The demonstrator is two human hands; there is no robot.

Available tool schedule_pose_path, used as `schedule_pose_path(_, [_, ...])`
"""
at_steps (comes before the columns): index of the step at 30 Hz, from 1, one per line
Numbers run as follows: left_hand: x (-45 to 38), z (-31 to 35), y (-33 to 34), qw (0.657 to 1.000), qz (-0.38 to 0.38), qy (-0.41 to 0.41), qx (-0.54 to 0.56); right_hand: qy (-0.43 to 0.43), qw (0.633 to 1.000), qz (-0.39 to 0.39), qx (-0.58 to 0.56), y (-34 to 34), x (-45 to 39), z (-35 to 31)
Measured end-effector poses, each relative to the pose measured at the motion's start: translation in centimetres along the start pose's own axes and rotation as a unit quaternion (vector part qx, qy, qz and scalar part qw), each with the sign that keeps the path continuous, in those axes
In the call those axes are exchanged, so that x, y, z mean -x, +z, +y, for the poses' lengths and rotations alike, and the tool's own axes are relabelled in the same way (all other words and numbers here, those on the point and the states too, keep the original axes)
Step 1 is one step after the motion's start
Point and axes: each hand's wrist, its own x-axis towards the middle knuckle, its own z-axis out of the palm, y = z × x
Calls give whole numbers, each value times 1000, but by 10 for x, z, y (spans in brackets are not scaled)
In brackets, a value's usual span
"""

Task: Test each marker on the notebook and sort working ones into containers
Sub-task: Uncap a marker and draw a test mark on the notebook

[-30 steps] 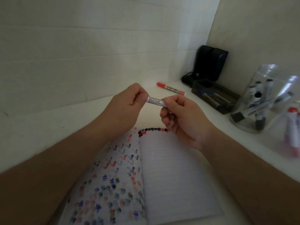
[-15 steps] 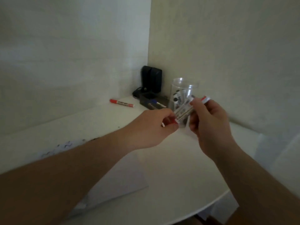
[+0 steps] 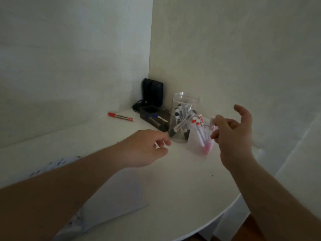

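two hands near the red-marker jar (image 3: 202,136): right hand (image 3: 232,131) fingers spread, empty, just beside; left hand (image 3: 147,146) loosely curled, empty.

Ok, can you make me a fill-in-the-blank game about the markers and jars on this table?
1. The loose marker lying alone on the table has a ____ cap.
2. The tall clear jar holds markers with ____ caps.
3. The right hand is beside the jar of ____ markers.

Missing words: red; black; red
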Motion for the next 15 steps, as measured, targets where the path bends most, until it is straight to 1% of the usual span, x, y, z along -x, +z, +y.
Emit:
schedule_pose_path(2, [11,-22,-9,1000,-6,-9,-12,-32,999,-32,31,20,13,1])
schedule_pose_path(4, [23,-48,-22,999,-6,-15,-37,-38,990,-121,63,49,27,5])
schedule_pose_path(6, [33,-77,-35,998,3,-33,-61,-24,968,-226,105,85,41,14])
schedule_pose_path(8, [41,-105,-48,996,17,-65,-65,-8,944,-294,153,127,49,28])
schedule_pose_path(11, [51,-141,-64,992,45,-109,-42,-24,919,-337,203,190,48,52])
schedule_pose_path(13, [58,-163,-66,988,73,-131,-19,-60,907,-331,254,227,36,69])
schedule_pose_path(15, [62,-181,-61,982,118,-145,22,-88,885,-324,322,257,16,85])
